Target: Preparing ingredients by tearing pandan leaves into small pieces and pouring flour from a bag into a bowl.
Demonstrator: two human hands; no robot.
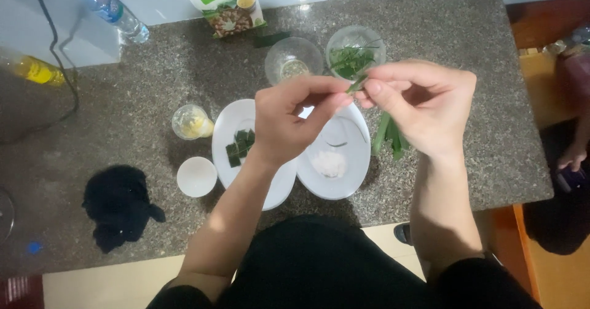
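Observation:
My left hand [289, 121] and my right hand [424, 103] meet above two white plates, both pinching a narrow green leaf strip [356, 86] between thumb and fingers. Under my left hand, the left plate [228, 130] carries small folded green leaf pieces [240, 146]. The right plate [350, 174] has a little mound of white powder [330, 162]. More long green leaves [389, 135] lie on the counter beneath my right hand. A glass bowl [355, 52] behind my hands contains cut leaves.
On the speckled stone counter [467, 44] are an empty glass bowl [293, 60], a small cup of yellow liquid [191, 122], a small white bowl [196, 176], a black cloth [120, 204], a green-and-white packet [226, 4], a water bottle [110, 9]. Another person's hand [573, 156] shows at the right.

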